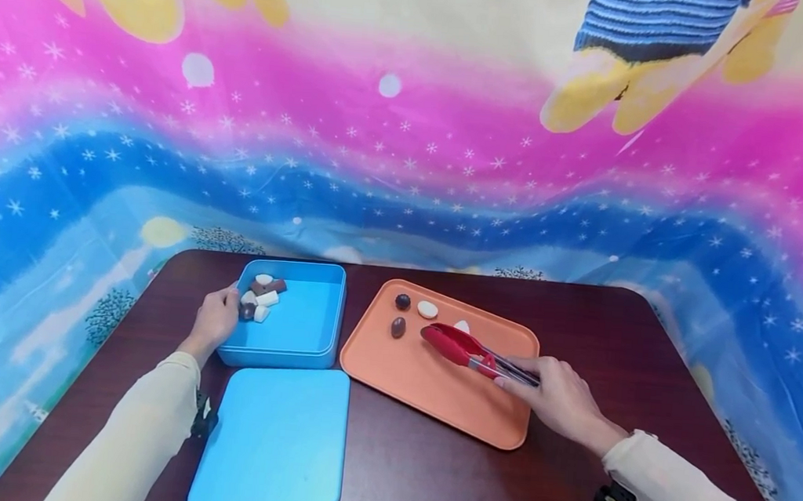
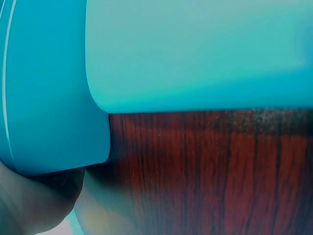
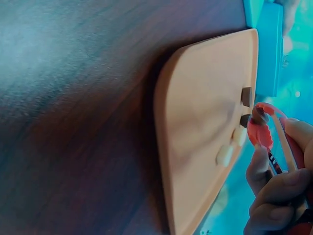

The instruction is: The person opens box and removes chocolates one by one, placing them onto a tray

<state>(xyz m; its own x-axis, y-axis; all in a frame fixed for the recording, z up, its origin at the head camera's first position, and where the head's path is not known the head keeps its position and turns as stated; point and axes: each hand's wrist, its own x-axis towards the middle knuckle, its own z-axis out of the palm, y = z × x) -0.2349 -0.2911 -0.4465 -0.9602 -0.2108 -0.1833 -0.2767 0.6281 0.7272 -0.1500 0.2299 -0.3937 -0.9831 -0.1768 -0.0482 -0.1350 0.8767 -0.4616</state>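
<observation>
In the head view my right hand [image 1: 567,397] grips red-tipped tongs [image 1: 452,344] above the orange tray [image 1: 459,412]. Seen from the right wrist, a brown chocolate-like piece [image 3: 260,115] sits between the tongs' tips. On the tray are a dark round piece [image 1: 403,302], a brown oval piece [image 1: 398,327], a white oval piece [image 1: 427,309] and another white piece [image 1: 462,326], partly hidden by the tongs. My left hand [image 1: 215,319] holds the left wall of the blue box [image 1: 310,330]. Several brown and white pieces [image 1: 265,298] lie in the box's left part.
A blue lid [image 1: 273,445] lies flat in front of the box, close to its front wall. Box, lid and tray stand on a dark wood table [image 1: 398,478]. Behind the table hangs a colourful printed cloth [image 1: 408,164].
</observation>
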